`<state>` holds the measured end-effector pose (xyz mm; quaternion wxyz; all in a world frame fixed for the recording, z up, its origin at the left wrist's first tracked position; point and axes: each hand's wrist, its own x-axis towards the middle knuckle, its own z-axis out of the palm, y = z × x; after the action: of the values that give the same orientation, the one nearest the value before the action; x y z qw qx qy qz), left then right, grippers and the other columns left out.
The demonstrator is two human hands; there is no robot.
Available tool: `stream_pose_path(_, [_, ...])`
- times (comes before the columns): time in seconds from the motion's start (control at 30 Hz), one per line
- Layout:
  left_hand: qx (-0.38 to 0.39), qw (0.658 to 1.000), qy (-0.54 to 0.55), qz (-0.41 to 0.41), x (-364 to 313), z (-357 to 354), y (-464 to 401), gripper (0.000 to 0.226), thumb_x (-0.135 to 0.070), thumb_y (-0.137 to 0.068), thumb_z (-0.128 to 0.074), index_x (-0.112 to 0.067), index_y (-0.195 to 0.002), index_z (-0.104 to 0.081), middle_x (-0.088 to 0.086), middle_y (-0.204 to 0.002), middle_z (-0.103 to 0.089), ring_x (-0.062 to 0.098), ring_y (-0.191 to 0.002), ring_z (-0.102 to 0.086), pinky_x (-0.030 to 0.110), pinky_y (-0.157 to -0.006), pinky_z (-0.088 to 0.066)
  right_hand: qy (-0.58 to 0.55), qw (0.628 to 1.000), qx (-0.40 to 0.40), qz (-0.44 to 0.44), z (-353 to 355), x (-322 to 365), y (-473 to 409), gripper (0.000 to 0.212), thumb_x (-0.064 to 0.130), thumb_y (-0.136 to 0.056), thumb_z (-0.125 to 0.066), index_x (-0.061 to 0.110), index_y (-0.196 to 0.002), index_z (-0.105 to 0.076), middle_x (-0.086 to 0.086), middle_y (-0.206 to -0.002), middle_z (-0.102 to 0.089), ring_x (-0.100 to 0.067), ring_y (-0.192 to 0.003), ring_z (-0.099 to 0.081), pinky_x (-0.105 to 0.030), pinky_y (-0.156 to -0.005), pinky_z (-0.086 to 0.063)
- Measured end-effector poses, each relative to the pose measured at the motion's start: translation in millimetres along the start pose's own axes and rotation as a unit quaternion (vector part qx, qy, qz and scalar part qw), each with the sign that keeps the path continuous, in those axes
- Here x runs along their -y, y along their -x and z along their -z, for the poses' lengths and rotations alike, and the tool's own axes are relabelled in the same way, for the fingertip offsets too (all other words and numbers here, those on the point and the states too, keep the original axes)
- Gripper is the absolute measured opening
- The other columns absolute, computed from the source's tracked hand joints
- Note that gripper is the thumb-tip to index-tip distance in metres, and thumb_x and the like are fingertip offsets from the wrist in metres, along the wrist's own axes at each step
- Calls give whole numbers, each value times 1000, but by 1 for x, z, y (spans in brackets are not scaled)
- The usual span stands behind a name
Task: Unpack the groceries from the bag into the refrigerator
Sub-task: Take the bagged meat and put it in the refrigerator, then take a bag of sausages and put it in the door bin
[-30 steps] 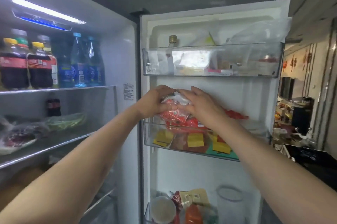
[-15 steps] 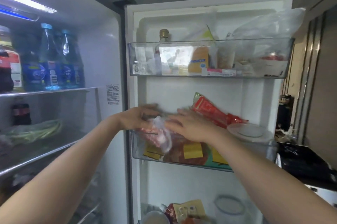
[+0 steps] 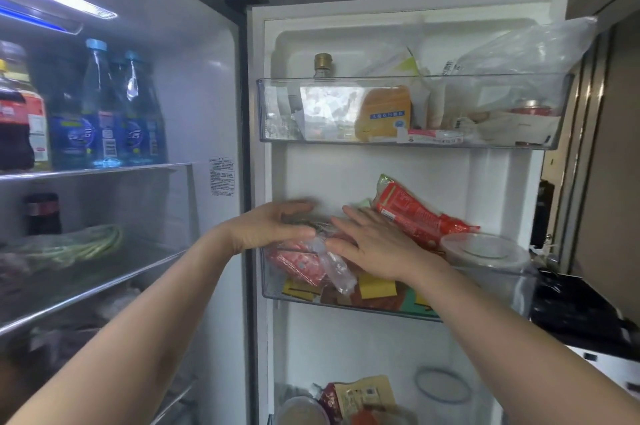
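A clear plastic bag of red packets (image 3: 311,262) lies in the middle door bin (image 3: 273,289) of the open refrigerator door (image 3: 346,178), at the bin's left end, its crinkled neck hanging over the front wall. The left hand (image 3: 266,229) hovers just above the bag's left side with fingers relaxed and only lightly curved, grasping nothing; the hand is motion-blurred. The right hand (image 3: 374,244) lies flat, fingers straight and spread, over the bag's right side, gripping nothing; whether the palm actually touches the plastic cannot be told.

Right of the hands, a long red snack packet (image 3: 415,213) leans tilted against the door's white inner wall, and a round translucent lidded tub (image 3: 485,251) sits at the bin's right end. Yellow and green labelled packs show through the bin's transparent front.

The upper door bin (image 3: 554,137), also clear plastic, holds a gold-capped bottle (image 3: 322,64), an orange pouch (image 3: 384,113) and loose plastic bags. In the lowest bin, partly seen, are more pouches.

To the left, the lit refrigerator interior has glass shelves: blue-capped water bottles (image 3: 104,106) and cola bottles (image 3: 14,119) on top, green vegetables (image 3: 86,246) in plastic below. A dark countertop (image 3: 571,313) lies to the far right.
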<state>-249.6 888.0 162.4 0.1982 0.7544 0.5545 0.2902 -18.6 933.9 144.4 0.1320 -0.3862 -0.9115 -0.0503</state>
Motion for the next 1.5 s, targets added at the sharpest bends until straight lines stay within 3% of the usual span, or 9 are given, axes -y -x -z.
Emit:
stream_pose_path(0.27, [-119,988,-59,-75,-20,-27,10,78,-58,-77,-59,-23,-144,-38,-6,-153,-28,7,-141,-21,27,-116,-16,15,997,-66,-31,7,2,20,82,81,-81,-5,38,-151,-11,5,-161,-3,-18,-148,1,-50,-118,-9])
stream_pose_path(0.47, [-174,977,-41,-119,-25,-56,46,81,-72,-73,-52,-25,-139,-45,-1,-149,-38,7,-138,-28,37,-115,-27,-8,989,-146,-14,-3,14,61,83,79,-80,-10,36,-150,-18,2,-160,-15,-21,-146,-13,-45,-117,-19])
stream_pose_path(0.57, [-221,965,-45,-135,-31,-80,85,75,-67,-76,-52,-24,-137,-48,-1,-146,-42,5,-136,-29,25,-115,-22,-22,984,-178,24,-14,30,95,77,77,-83,-19,36,-149,-23,4,-158,-19,-19,-144,-19,-43,-114,-26])
stream_pose_path(0.67, [-221,964,-58,-134,-39,-102,140,67,-64,-79,-54,-33,-137,-44,-10,-144,-38,2,-137,-26,19,-112,-19,-47,982,-177,42,-27,56,137,78,76,-85,-22,34,-151,-18,6,-159,-13,-17,-145,-13,-37,-117,-19])
stream_pose_path(0.8, [-240,966,-79,-63,-49,-141,232,68,-58,-82,-59,-26,-140,-44,-1,-148,-38,8,-139,-28,33,-116,-24,-43,988,-125,78,-45,101,205,79,76,-86,-17,33,-152,-14,6,-160,-8,-17,-146,-10,-34,-116,-13])
stream_pose_path(1.1, [-257,953,-107,122,-78,-223,489,69,-50,-81,-66,-20,-140,-45,2,-147,-39,7,-137,-28,30,-115,-25,-108,970,-11,218,-108,240,350,81,73,-85,-20,25,-148,-33,-5,-155,-29,-26,-139,-32,-42,-111,-30])
stream_pose_path(1.2, [-270,936,-128,187,-87,-230,574,68,-54,-80,-63,-30,-140,-41,0,-148,-37,8,-139,-24,24,-115,-18,-122,955,19,270,-112,295,385,93,83,-77,-1,30,-151,-23,-1,-159,-19,-23,-143,-24,-38,-115,-24])
stream_pose_path(1.33, [-293,901,-145,285,-97,-231,680,80,-68,-75,-53,-26,-143,-40,-1,-150,-35,13,-142,-22,35,-117,-21,-142,934,42,327,-115,372,424,88,83,-78,-7,36,-151,-15,5,-160,-12,-21,-144,-18,-37,-116,-21])
stream_pose_path(1.5, [-338,856,-152,361,-126,-237,817,74,-60,-79,-58,-25,-142,-41,-1,-149,-37,13,-139,-27,23,-110,-20,-140,901,59,407,-114,477,476,91,84,-75,7,37,-151,-8,5,-161,-8,-18,-146,-13,-39,-116,-19])
